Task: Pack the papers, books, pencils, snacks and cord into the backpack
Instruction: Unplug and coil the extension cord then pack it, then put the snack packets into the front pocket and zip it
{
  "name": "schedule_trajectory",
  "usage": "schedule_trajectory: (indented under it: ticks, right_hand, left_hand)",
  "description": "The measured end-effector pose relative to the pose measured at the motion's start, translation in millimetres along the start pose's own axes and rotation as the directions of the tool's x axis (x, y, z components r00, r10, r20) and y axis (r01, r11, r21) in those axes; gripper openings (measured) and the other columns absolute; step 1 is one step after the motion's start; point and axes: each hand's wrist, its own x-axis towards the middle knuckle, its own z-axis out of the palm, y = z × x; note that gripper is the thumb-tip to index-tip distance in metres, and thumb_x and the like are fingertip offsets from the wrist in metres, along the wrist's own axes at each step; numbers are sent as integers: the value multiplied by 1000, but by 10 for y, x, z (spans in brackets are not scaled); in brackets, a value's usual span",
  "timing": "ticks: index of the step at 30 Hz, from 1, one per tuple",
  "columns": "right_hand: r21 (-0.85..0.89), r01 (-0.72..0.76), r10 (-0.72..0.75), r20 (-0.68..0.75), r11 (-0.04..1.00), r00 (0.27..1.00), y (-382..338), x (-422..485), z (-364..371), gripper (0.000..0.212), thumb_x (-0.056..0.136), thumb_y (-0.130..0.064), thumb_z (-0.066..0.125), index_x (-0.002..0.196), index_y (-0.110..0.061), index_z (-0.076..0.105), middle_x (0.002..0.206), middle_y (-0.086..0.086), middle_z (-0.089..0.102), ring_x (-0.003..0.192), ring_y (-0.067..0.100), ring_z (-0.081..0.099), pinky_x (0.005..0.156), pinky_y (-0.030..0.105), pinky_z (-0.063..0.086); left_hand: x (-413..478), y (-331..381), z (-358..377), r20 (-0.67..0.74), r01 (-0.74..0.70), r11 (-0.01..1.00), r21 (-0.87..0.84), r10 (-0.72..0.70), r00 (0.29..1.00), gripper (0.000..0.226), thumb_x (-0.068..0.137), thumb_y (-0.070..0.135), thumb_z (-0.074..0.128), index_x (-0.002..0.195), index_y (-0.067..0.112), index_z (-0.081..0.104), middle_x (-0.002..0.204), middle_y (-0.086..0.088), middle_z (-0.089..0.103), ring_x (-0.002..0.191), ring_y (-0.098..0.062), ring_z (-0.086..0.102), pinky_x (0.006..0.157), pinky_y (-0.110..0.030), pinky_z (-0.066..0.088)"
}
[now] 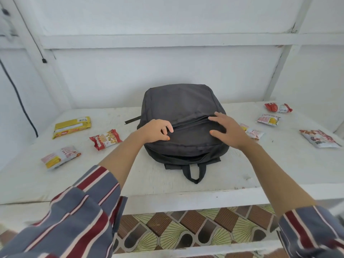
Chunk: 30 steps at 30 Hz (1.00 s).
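Backpack [180, 101] dark grey; sleeve [74, 211] grey-blue, maroon-striped; biscuit pack [71, 126] yellow; table [130, 175] white

- No word, brand or number can be made out anywhere; all the print is too blurred.
- The yellow packet [72, 127], left of the backpack [182, 107], bears a white sticker [83, 120] with dark marks and red roundish logos along its near edge, all illegible.
- The red packet [105, 139], between the yellow packet and the backpack, has pale lettering that cannot be read.
- The white-and-yellow packet [60, 157], farthest left of the backpack, shows pink lettering, blurred.
- Right of the backpack, the pale packet [252, 132], the pink-and-yellow packet [268, 119], the red-and-white packet [278, 107] and the grey-and-red packet [319, 139] all carry printed lettering, the last in large red letters, none legible.
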Motion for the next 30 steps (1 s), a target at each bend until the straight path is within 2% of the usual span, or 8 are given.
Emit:
schedule_trajectory:
  ticks: [2,7,14,17,20,23,26,30]
  right_hand:
    - [-159,-8,20,76,987,997,-11,2,82,50,90,-28,59,138,-24,45,155,2,21,142,22,18,115,38,16]
    - [-267,-11,38,95,964,995,-1,-68,150,54,91,-33,55,142,-25,37,157,2,12,143,23,15,115,47,16]
    - [-380,24,21,115,925,993,11,-118,212,57,94,-36,48,146,-25,27,158,3,3,144,23,7,116,46,15]
    - [-373,3,52,137,928,989,-45,-43,138,55,91,-34,54,142,-23,35,155,4,14,141,29,16,113,42,21]
    - [-272,8,1,33,962,999,-211,126,11,40,85,-27,62,124,-18,57,137,6,45,126,28,39,104,39,34]
    - [21,52,-49,-106,998,993,-545,288,-45,27,83,-18,66,110,-17,66,113,-3,60,105,15,53,92,27,40]
    - [167,91,-87,-32,982,996,-943,469,72,29,82,-17,68,112,-20,65,108,-8,57,96,9,51,82,15,34]
    - [266,151,-191,134,952,972,-1440,713,437,36,82,-19,69,116,-24,61,110,-5,59,99,12,52,85,22,39]
  left_hand:
    - [-8,7,37,9,-15,997,70,15,1000,20,87,17,63,107,18,65,94,1,60,82,-12,54,80,-23,39]
    - [-22,6,169,36,-12,991,133,7,999,24,89,23,61,111,15,64,106,-4,54,100,-18,53,94,-30,42]
    - [-9,15,209,52,27,992,122,-33,998,27,88,25,62,115,16,60,104,-2,48,92,-12,47,87,-24,39]
    - [-77,15,158,-23,16,999,-52,-17,1000,18,87,18,63,105,17,67,99,-2,60,83,-8,53,77,-15,39]
    - [-221,-18,17,-292,-31,960,-278,-54,955,13,87,12,61,92,20,70,95,-2,69,84,-11,61,75,-14,45]
    - [-427,-146,-195,-455,-32,945,-327,-128,881,14,85,11,63,92,22,68,87,3,66,78,-9,60,67,-5,42]
    - [-683,-345,-406,-506,-1,942,-336,-180,844,16,82,10,67,91,23,68,85,2,65,76,-10,60,64,-9,43]
    - [-1066,-747,-566,-501,108,935,-337,-275,821,22,79,13,70,94,28,65,93,1,63,84,-13,57,69,-17,43]
